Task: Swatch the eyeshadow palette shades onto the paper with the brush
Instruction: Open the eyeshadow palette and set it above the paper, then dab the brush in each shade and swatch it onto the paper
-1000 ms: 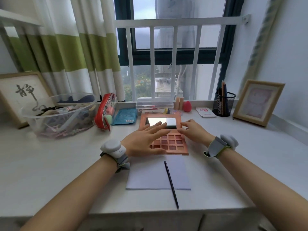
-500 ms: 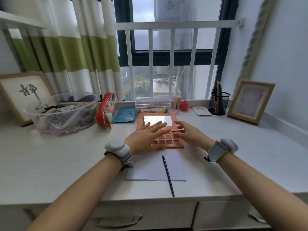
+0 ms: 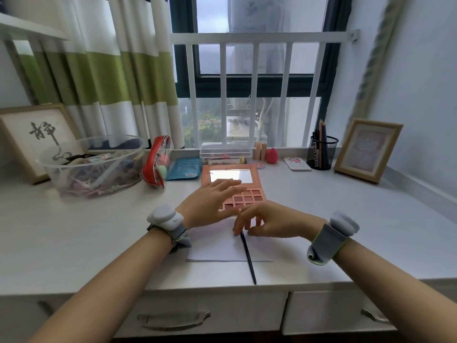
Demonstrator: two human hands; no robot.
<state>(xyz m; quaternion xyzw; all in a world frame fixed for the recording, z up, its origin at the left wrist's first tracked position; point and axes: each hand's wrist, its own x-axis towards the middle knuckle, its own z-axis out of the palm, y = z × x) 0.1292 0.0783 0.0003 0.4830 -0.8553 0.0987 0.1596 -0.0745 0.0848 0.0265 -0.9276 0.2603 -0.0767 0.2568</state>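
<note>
Peach-pink eyeshadow palette lies open on the white desk, mirrored lid tilted back toward the window; its left pans are hidden under the left hand, only the right columns of shades show. Shade colours blur together, hard to separate. White paper lies just in front of the palette, its far edge covered by both hands. Black brush lies across the paper's right part, handle end running past the near edge onto the desk; its bristle end is hidden under the right hand's fingertips.

Left hand: flat, fingers straight and spread, reaching over the palette toward the mirror, holding nothing. Right hand: fingers curled downward over the brush's top end, tips at or just above it; whether they actually pinch it, cannot tell. Both wrists wear grey bands.

Clear tub of clutter back left, contents unreadable. Mesh pen cup back right. Drawer fronts are cut off at bottom edge.
</note>
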